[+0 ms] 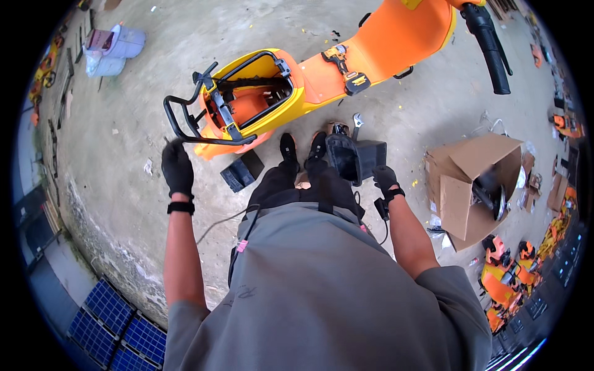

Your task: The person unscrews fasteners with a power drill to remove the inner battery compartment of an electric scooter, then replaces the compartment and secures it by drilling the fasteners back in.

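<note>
A yellow and orange scooter body (291, 93) stands in front of me, its seat opening uncovered and a black rear rack (180, 117) at its left end. My left hand (177, 168), in a black glove, is by the rack's lower corner with fingers curled; whether it touches the rack or pinches something small is unclear. My right hand (385, 178), gloved too, hangs with curled fingers beside a black box-like part (371, 157); anything inside is hidden. A yellow and black cordless power tool (339, 59) lies on the scooter's footboard.
An open black bin (342, 159) and an adjustable wrench (357, 122) are by my feet. Another black box (241, 170) lies left of them. An open cardboard box (458, 191) with parts stands right. White buckets (125, 42) are far left; more orange scooters (504, 281) stand lower right.
</note>
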A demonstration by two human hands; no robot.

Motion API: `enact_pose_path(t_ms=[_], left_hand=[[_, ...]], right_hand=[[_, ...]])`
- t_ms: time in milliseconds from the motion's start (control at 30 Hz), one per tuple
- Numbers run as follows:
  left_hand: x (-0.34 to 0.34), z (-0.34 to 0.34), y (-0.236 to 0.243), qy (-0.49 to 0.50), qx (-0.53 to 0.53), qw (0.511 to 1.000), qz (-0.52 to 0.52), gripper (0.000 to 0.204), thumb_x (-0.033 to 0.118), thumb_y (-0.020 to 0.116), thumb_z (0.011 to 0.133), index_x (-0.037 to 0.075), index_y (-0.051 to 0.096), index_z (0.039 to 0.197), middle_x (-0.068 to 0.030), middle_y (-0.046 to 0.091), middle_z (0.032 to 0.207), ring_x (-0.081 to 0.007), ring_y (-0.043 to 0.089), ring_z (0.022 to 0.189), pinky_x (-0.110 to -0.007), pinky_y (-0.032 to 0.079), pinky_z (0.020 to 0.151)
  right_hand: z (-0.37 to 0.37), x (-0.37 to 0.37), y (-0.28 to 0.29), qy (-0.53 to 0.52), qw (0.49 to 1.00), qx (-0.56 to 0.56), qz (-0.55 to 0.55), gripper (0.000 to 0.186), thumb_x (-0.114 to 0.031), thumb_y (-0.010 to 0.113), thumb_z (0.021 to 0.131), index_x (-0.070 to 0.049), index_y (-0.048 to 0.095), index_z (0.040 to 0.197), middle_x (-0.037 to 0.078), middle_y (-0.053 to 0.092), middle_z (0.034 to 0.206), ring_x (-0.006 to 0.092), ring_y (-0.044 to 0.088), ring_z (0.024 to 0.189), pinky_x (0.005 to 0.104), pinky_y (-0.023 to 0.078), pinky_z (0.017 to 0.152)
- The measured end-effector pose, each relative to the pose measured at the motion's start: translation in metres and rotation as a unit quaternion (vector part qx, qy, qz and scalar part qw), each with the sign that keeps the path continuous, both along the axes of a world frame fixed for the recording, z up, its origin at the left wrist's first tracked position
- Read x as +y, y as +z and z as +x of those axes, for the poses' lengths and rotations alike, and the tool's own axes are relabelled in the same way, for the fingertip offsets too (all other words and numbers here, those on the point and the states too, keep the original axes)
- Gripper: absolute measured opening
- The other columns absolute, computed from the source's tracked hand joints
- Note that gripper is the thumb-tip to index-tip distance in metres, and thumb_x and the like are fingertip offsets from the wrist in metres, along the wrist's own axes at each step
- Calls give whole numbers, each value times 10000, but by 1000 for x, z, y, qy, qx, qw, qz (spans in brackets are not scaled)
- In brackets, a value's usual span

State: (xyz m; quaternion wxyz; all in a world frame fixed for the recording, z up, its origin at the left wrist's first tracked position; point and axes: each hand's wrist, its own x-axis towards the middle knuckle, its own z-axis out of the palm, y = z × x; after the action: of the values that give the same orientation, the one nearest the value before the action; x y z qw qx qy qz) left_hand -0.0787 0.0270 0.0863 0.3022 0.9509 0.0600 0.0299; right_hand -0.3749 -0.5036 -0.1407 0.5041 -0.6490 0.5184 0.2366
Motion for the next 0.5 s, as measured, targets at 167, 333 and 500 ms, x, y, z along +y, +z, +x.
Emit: enact_pose_path(t_ms=[167, 333, 500], left_hand=[[-26, 74, -20, -194, -156, 968, -21, 312, -61, 549, 775, 74, 623, 1046, -143, 618, 990, -322, 624, 941, -380, 501, 813], [-17, 99, -38, -242, -78, 960, 119, 262, 5, 617, 735, 135, 651, 960, -104, 618, 932, -312, 629, 868, -413, 514, 716], [-18, 106, -46, -261, -88, 946, 170, 132, 122, 634, 735, 158, 667, 858, -81, 618, 889, -301, 636, 780, -413, 516, 651]], right_hand=[[-20, 20, 48, -38, 999, 9, 28, 174, -267, 632, 846, -95, 612, 865, 18, 589, 692, 136, 551, 562, 301, 466, 492], [-10, 53, 99, -70, 996, 58, 21, 174, -241, 635, 837, -114, 613, 954, 12, 604, 794, 134, 583, 690, 310, 491, 614], [-17, 70, 115, -88, 994, 66, -1, 195, -251, 644, 832, -114, 624, 968, 18, 613, 796, 138, 592, 688, 313, 499, 612]])
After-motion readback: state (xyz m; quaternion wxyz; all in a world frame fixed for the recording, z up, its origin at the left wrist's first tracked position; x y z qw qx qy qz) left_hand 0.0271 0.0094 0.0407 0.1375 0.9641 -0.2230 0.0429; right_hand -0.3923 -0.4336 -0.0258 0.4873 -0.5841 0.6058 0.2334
